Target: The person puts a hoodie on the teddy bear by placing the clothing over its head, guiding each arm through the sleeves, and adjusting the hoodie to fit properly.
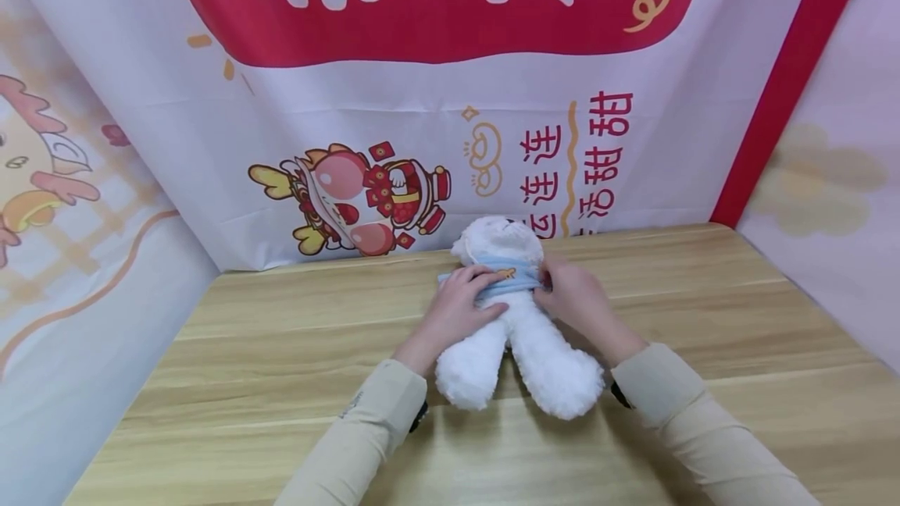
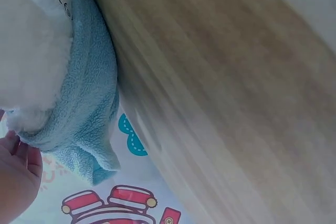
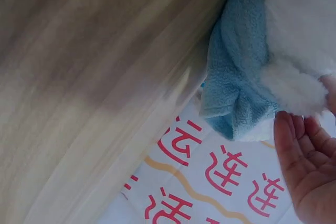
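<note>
A white fluffy plush toy [image 1: 555,361] in a light blue top [image 1: 502,279] lies on the wooden table, its legs toward me and its head away. The top bears a small orange motif. My left hand [image 1: 457,311] holds the toy at its left side, thumb and forefinger spread over the top. In the left wrist view, that hand's fingers [image 2: 21,153] curl at the edge of a blue sleeve. My right hand [image 1: 576,299] grips the toy's right side. The right wrist view shows its fingers [image 3: 294,135] around a white paw [image 3: 296,87] beside the blue sleeve.
The wooden table [image 1: 295,350] extends to both sides of the toy. Behind it hangs a white and red printed cloth [image 1: 394,92] with a cartoon figure and lettering. Printed cloths also hang at the left [image 1: 77,201] and right [image 1: 837,178].
</note>
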Demonstrator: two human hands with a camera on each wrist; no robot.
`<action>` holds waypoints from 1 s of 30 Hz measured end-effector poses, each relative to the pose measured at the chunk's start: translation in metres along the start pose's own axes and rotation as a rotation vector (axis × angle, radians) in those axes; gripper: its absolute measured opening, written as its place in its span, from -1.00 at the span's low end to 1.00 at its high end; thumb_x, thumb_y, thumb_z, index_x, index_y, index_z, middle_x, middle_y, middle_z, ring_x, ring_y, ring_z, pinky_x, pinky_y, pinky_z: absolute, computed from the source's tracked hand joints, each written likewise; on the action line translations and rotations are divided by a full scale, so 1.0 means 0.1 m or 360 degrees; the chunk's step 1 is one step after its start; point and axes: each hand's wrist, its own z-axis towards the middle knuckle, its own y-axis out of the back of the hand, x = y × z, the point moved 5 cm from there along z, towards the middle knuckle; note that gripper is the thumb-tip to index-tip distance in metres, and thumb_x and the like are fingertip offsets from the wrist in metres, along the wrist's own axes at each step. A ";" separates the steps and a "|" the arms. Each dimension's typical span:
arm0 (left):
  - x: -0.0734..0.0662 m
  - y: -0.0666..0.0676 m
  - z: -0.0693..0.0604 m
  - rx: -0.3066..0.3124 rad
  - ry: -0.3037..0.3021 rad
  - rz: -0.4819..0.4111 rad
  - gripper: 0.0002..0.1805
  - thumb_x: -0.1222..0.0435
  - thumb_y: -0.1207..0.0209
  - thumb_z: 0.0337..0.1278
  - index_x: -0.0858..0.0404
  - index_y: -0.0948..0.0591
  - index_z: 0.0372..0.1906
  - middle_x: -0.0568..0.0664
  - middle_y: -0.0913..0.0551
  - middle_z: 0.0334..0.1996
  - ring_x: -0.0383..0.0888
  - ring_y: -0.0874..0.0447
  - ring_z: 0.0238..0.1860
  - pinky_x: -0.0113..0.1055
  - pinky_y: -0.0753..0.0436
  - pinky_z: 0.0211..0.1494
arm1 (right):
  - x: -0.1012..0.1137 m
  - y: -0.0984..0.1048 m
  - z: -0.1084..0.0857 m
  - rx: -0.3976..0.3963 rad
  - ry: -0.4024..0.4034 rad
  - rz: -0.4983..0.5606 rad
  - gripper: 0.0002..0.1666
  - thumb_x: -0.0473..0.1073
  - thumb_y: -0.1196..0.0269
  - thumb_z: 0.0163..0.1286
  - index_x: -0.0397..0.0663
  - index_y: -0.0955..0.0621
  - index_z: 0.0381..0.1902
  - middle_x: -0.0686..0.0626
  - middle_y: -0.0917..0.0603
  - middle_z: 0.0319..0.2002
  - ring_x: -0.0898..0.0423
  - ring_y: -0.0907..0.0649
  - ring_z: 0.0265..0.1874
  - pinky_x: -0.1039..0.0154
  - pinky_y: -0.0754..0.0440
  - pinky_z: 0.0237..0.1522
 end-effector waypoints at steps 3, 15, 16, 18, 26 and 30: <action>0.01 0.00 -0.01 -0.0006 0.0043 -0.0014 -0.47 0.04 -0.22 0.17 0.05 -0.50 0.25 0.07 -0.48 0.25 0.09 -0.36 0.31 0.05 -0.32 0.38 | 0.03 0.02 -0.03 -0.0041 0.0099 0.0011 -0.95 -0.31 -0.26 0.16 -0.17 -0.57 -0.43 -0.02 -0.59 -0.54 0.16 -0.50 -0.56 0.30 -0.48 -0.49; 0.08 0.04 -0.05 -0.0072 0.0115 -0.0012 -0.42 0.02 -0.22 0.16 0.07 -0.47 0.28 0.08 -0.44 0.27 0.13 -0.36 0.30 0.06 -0.29 0.39 | 0.05 0.07 -0.11 0.0292 0.0311 0.0352 -0.87 -0.33 -0.25 0.21 -0.17 -0.63 -0.25 -0.11 -0.67 -0.25 0.10 -0.64 -0.28 0.22 -0.66 -0.20; 0.08 0.04 -0.05 -0.0094 0.0109 -0.0025 -0.43 0.03 -0.24 0.15 0.09 -0.48 0.26 0.09 -0.45 0.26 0.12 -0.38 0.29 0.05 -0.32 0.38 | 0.05 0.06 -0.12 0.0312 0.0328 0.0340 -0.84 -0.34 -0.25 0.19 -0.18 -0.61 -0.23 -0.12 -0.65 -0.24 0.09 -0.63 -0.27 0.21 -0.65 -0.20; 0.09 0.04 -0.06 -0.0131 0.0109 -0.0063 -0.44 0.05 -0.26 0.13 0.11 -0.49 0.24 0.11 -0.45 0.24 0.13 -0.39 0.28 0.05 -0.34 0.36 | 0.06 0.04 -0.13 0.0317 0.0369 0.0310 -0.77 -0.39 -0.25 0.13 -0.20 -0.58 -0.20 -0.13 -0.62 -0.24 0.08 -0.60 -0.27 0.20 -0.64 -0.19; 0.09 0.02 -0.10 -0.0184 0.0127 -0.0126 -0.46 0.07 -0.28 0.10 0.13 -0.52 0.20 0.16 -0.41 0.24 0.19 -0.37 0.26 0.09 -0.40 0.29 | 0.08 -0.09 -0.12 0.0143 0.0295 0.0331 -0.76 -0.47 -0.23 0.07 -0.14 -0.43 -0.35 -0.03 -0.49 -0.42 0.13 -0.45 -0.40 0.29 -0.45 -0.33; 0.07 0.02 -0.12 -0.0198 0.0113 -0.0126 -0.47 0.09 -0.29 0.10 0.15 -0.53 0.18 0.17 -0.42 0.22 0.18 -0.38 0.24 0.08 -0.40 0.28 | 0.09 -0.11 -0.12 0.0022 0.0260 0.0319 -0.74 -0.46 -0.23 0.08 -0.12 -0.38 -0.42 -0.02 -0.44 -0.47 0.13 -0.42 -0.44 0.32 -0.38 -0.38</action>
